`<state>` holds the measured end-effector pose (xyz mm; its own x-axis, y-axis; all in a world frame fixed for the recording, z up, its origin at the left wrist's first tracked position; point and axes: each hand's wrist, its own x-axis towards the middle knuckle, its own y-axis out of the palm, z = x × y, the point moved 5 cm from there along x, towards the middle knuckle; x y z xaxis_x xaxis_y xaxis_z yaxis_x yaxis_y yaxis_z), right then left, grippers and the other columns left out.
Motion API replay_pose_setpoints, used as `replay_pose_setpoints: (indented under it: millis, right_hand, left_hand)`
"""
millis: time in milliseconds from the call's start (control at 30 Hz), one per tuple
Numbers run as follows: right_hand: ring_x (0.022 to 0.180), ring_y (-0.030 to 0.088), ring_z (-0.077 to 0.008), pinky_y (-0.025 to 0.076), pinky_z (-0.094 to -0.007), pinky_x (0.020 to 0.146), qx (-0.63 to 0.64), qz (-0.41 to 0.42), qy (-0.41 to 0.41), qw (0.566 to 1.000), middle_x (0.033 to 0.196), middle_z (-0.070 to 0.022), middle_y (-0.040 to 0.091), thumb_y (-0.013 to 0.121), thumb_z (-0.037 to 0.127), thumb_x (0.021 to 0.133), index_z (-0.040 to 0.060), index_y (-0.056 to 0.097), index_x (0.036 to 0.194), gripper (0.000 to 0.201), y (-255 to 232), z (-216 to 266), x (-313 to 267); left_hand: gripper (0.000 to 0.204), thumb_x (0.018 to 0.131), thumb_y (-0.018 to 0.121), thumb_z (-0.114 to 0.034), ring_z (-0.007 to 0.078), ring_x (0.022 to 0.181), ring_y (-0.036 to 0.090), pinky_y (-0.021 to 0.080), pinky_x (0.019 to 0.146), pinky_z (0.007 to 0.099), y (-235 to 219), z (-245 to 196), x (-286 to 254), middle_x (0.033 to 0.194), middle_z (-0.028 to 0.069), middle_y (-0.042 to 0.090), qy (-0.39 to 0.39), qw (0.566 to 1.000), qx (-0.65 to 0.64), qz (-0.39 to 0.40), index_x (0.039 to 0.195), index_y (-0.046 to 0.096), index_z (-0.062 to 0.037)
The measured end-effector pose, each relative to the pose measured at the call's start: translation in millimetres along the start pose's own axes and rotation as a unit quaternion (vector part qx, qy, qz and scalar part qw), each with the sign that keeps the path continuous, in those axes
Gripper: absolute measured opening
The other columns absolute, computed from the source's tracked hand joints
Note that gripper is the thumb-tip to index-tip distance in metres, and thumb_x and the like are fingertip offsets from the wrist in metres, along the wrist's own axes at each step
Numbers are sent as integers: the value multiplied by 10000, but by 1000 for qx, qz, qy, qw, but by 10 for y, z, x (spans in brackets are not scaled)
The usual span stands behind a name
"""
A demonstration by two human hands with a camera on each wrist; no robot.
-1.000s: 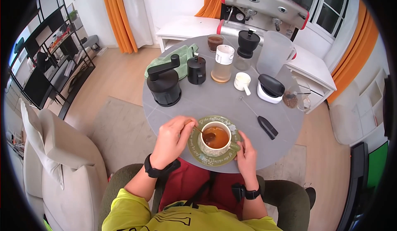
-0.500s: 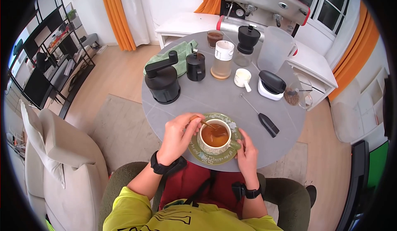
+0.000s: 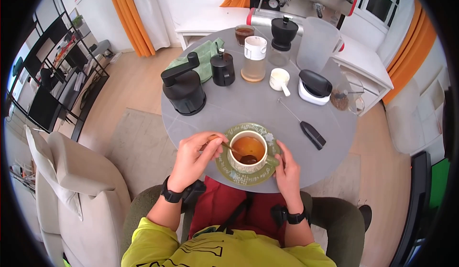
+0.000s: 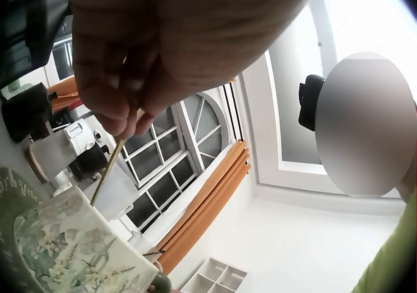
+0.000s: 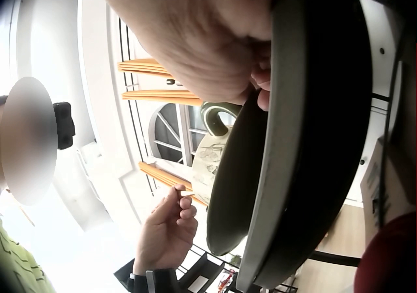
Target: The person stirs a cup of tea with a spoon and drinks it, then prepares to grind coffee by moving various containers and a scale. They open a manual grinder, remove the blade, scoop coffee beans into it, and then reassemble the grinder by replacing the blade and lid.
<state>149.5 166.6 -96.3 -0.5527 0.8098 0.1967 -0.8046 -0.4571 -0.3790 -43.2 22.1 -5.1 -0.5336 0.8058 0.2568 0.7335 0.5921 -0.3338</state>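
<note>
My left hand point(image 3: 193, 159) pinches the thin handle of a spoon point(image 3: 230, 146) between thumb and fingers. The spoon's dark bowl dips into amber liquid point(image 3: 248, 147) near the front side of a cup point(image 3: 243, 167). In the left wrist view the gold-coloured handle point(image 4: 106, 176) slants down to the cup's floral wall point(image 4: 85, 247). The cup stands on a green saucer point(image 3: 263, 175) with pale lettering, its green handle point(image 3: 272, 161) pointing right. My right hand point(image 3: 288, 173) grips the saucer's right rim, its fingertips point(image 5: 262, 78) curled at the underside.
On the round grey table point(image 3: 191, 128) stand a black hand-crank grinder point(image 3: 184, 92), black pitcher point(image 3: 223, 69), clear brewer point(image 3: 253, 66), white scoop point(image 3: 279, 79), black-and-white device point(image 3: 314, 87) and large plastic jug point(image 3: 315, 42). A black frother point(image 3: 312, 135) lies to the right of the saucer.
The spoon's bowl has swept round in the liquid, from the left to the far right side and now to the front. My right hand stays at the saucer. The head view has shifted slightly.
</note>
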Motion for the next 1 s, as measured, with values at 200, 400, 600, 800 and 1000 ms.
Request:
replay_pose_setpoints:
  millis: [200, 400, 600, 800, 1000]
  right_hand:
    - [543, 486, -252, 430, -339, 551, -7, -9, -8, 1000, 661, -140, 495, 554, 60, 930, 50, 551, 1284, 354, -6, -9, 0]
    - [544, 488, -241, 430, -338, 551, -2, -12, -18, 1000, 658, -134, 498, 557, 62, 931, 50, 563, 1266, 335, 8, -36, 13]
    - [501, 487, -164, 420, -312, 510, 27, 0, 43, 999, 633, -95, 520, 518, 107, 975, 55, 532, 1306, 335, -14, 17, 9]
    - [501, 463, -67, 386, -239, 476, 48, -42, 48, 997, 633, -7, 547, 518, 122, 982, 59, 518, 1328, 352, -164, 89, 21]
    - [576, 484, -73, 358, -198, 502, 336, 145, -200, 909, 713, -24, 576, 593, 67, 880, 23, 612, 1001, 130, -1119, 1261, -389]
  left_hand:
    - [187, 994, 508, -84, 67, 664, 548, 456, 596, 214, 187, 140, 64, 767, 28, 618, -13, 998, -54, -17, 1009, 636, 51]
    - [164, 969, 550, -72, 48, 637, 550, 454, 583, 195, 178, 188, 122, 736, 18, 625, -5, 997, -58, -60, 1027, 668, 25]
    - [290, 931, 624, -108, 48, 639, 551, 447, 582, 202, 84, 123, 110, 736, 15, 630, -26, 998, -27, -40, 1204, 593, -15]
    - [391, 892, 675, -121, 50, 633, 544, 446, 589, 205, -88, 103, 59, 740, 12, 634, -32, 997, 75, -17, 1254, 547, -44]
    - [132, 771, 706, -40, 149, 640, 543, 394, 521, 311, -644, -890, -427, 796, 67, 623, 227, 934, -142, 237, 902, 690, -39]
